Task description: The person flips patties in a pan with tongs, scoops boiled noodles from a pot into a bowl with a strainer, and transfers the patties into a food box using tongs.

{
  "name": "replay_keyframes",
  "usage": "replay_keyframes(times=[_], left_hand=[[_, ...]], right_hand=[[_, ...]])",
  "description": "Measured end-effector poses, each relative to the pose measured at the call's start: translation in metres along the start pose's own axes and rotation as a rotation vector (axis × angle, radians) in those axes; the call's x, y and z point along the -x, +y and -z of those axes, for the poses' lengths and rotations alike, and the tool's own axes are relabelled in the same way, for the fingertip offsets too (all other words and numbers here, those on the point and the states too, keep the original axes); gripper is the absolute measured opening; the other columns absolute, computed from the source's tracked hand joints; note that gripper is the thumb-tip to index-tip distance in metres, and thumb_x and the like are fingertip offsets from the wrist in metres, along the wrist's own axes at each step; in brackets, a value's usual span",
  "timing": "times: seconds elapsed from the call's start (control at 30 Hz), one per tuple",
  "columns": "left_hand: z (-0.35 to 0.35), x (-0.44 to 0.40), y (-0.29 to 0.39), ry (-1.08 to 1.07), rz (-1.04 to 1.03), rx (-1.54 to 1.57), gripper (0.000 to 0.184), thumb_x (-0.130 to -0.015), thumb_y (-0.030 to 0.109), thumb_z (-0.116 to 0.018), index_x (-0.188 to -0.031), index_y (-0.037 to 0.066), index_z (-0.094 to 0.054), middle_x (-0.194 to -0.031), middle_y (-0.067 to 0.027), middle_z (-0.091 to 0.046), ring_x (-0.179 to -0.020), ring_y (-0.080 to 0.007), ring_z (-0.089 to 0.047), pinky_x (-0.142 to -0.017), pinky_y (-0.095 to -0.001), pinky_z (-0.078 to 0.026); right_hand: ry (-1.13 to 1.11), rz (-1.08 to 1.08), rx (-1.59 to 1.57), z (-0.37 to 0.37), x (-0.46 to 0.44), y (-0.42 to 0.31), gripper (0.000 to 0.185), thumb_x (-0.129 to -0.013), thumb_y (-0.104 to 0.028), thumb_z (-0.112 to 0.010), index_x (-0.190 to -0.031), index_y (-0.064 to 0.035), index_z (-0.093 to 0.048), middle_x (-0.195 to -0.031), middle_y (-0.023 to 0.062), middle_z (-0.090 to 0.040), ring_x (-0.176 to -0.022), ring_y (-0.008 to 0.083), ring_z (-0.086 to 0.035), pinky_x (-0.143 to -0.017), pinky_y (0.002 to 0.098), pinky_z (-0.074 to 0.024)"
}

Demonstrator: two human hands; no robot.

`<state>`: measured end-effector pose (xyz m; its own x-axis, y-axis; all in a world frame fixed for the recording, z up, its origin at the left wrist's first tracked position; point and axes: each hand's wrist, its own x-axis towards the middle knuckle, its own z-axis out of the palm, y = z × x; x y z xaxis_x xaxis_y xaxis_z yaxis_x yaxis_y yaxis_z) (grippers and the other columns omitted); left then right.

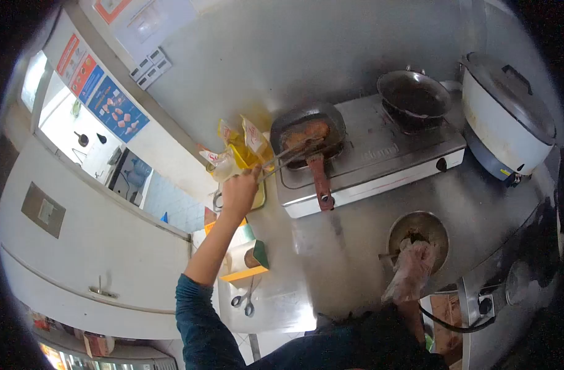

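My left hand (240,192) is closed around metal tongs (271,165), whose tips reach over a small dark frying pan (282,123) on the stove. At those tips a browned piece of food (309,134) lies in the pan. The pan's reddish-brown handle (319,182) points toward me. My right hand (412,264), in a clear plastic glove, reaches into a metal bowl (443,237) on the steel counter. Dark food (415,236) shows beyond its curled fingers; what they grip is hidden. A short flat handle (386,255) juts out at the bowl's left.
A dark wok (413,92) sits on the right burner of the gas stove (374,157). Farther right stands a large white rice cooker (504,111). Yellow packets (254,139) are left of the pan. A cardboard box (245,260) and scissors (248,302) lie nearer me.
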<state>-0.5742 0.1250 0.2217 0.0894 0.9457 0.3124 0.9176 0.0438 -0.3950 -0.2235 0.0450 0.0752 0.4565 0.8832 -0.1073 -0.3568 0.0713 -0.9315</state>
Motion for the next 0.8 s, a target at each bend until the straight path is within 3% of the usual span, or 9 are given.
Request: replay_keyframes(times=[0.07, 0.2, 0.27, 0.33, 0.4, 0.5, 0.6, 0.7, 0.8], left_hand=[[-0.005, -0.008, 0.004, -0.052, 0.024, 0.044, 0.040, -0.067, 0.023, -0.055, -0.105, 0.016, -0.045, -0.078, -0.0076, -0.055, -0.063, -0.0256, -0.055, -0.053, -0.0348, -0.045], [-0.011, -0.017, 0.010, -0.079, 0.050, 0.066, 0.041, -0.065, 0.024, -0.057, -0.104, 0.016, -0.046, -0.076, -0.0077, -0.056, -0.064, -0.0255, -0.055, -0.054, -0.0349, -0.045], [-0.016, -0.021, 0.010, -0.124, 0.098, 0.055, 0.043, -0.064, 0.024, -0.059, -0.105, 0.017, -0.047, -0.076, -0.0077, -0.057, -0.065, -0.0252, -0.055, -0.056, -0.0350, -0.045], [-0.013, -0.016, 0.009, -0.098, 0.102, 0.236, 0.044, -0.064, 0.025, -0.060, -0.105, 0.017, -0.047, -0.078, -0.0082, -0.057, -0.067, -0.0251, -0.055, -0.058, -0.0354, -0.044], [-0.018, -0.007, 0.001, -0.094, 0.103, 0.432, 0.044, -0.064, 0.026, -0.061, -0.105, 0.016, -0.048, -0.079, -0.0088, -0.057, -0.069, -0.0246, -0.055, -0.060, -0.0353, -0.044], [-0.036, 0.004, -0.012, -0.017, 0.072, 0.591, 0.044, -0.065, 0.025, -0.059, -0.105, 0.009, -0.048, -0.081, -0.0095, -0.057, -0.067, -0.0211, -0.056, -0.060, -0.0323, -0.043], [-0.044, 0.014, -0.007, 0.069, 0.192, 0.845, 0.048, -0.060, 0.028, -0.064, -0.099, 0.003, -0.049, -0.077, -0.0114, -0.057, -0.066, -0.0223, -0.055, -0.060, -0.0302, -0.043], [-0.031, 0.020, 0.017, -0.113, 0.440, 1.294, 0.053, -0.063, 0.034, -0.062, -0.098, -0.003, -0.048, -0.077, -0.0099, -0.056, -0.066, -0.0204, -0.054, -0.059, -0.0281, -0.042], [-0.071, 0.027, 0.019, -0.330, 0.482, 1.608, 0.062, -0.065, 0.039, -0.059, -0.102, -0.008, -0.044, -0.081, -0.0108, -0.054, -0.072, -0.0208, -0.052, -0.061, -0.0272, -0.042]], right_hand=[[-0.017, 0.048, -0.016, 0.005, -0.006, 0.008, 0.014, -0.070, -0.003, -0.051, -0.080, -0.0050, -0.043, -0.077, 0.0021, -0.041, -0.072, 0.0130, -0.042, -0.065, 0.0233, -0.0360], [-0.116, 0.062, -0.127, 0.022, -0.003, 0.006, 0.028, -0.070, -0.005, -0.051, -0.096, -0.0033, -0.040, -0.086, 0.0018, -0.042, -0.079, 0.0114, -0.040, -0.072, 0.0220, -0.0330], [0.062, -0.096, -0.504, 0.019, 0.004, -0.014, 0.017, -0.069, -0.001, -0.051, -0.084, -0.0043, -0.044, -0.078, 0.0019, -0.042, -0.070, 0.0133, -0.041, -0.063, 0.0225, -0.0355], [0.111, -0.065, -0.528, 0.023, 0.003, -0.020, 0.013, -0.068, 0.001, -0.051, -0.078, -0.0045, -0.046, -0.073, 0.0019, -0.042, -0.064, 0.0136, -0.041, -0.058, 0.0227, -0.0366], [0.031, 0.137, -0.191, 0.032, -0.003, -0.006, 0.014, -0.067, 0.000, -0.051, -0.080, -0.0040, -0.048, -0.071, 0.0019, -0.043, -0.062, 0.0124, -0.041, -0.056, 0.0226, -0.0363], [0.137, 0.144, -0.073, 0.048, -0.018, 0.021, 0.011, -0.068, -0.005, -0.053, -0.077, -0.0049, -0.048, -0.068, 0.0007, -0.042, -0.058, 0.0108, -0.041, -0.055, 0.0222, -0.0362], [0.150, 0.095, 0.229, 0.016, 0.013, -0.043, 0.010, -0.068, -0.008, -0.055, -0.077, -0.0055, -0.049, -0.066, -0.0004, -0.043, -0.056, 0.0105, -0.042, -0.054, 0.0222, -0.0365], [0.189, 0.128, 0.003, 0.027, 0.008, -0.003, 0.013, -0.067, -0.010, -0.057, -0.076, -0.0059, -0.049, -0.069, -0.0006, -0.045, -0.060, 0.0099, -0.043, -0.053, 0.0206, -0.0369], [0.249, 0.167, 0.269, 0.036, 0.008, 0.024, 0.012, -0.069, -0.008, -0.051, -0.079, -0.0070, -0.044, -0.070, 0.0001, -0.044, -0.060, 0.0086, -0.043, -0.050, 0.0190, -0.0362]])
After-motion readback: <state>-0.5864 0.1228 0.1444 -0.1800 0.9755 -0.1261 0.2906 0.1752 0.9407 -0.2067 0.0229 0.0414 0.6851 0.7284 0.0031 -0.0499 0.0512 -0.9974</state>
